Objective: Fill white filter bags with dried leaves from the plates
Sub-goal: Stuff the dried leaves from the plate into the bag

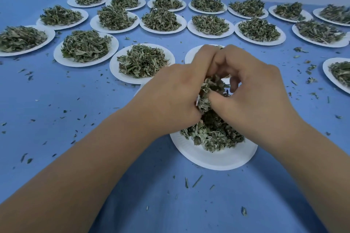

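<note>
Left hand [170, 96] and right hand [251, 89] pinch dried leaves [207, 89] above a paper plate [214, 159]; light and crumbly, they probably want loose cupping from underneath.

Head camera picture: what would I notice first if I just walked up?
The left hand and right hand squeezing a clump of dried leaves together over the nearest white plate, in the middle. Behind them, rows of leaf-heaped plates cover the blue table, with leaf bits scattered everywhere.
</note>
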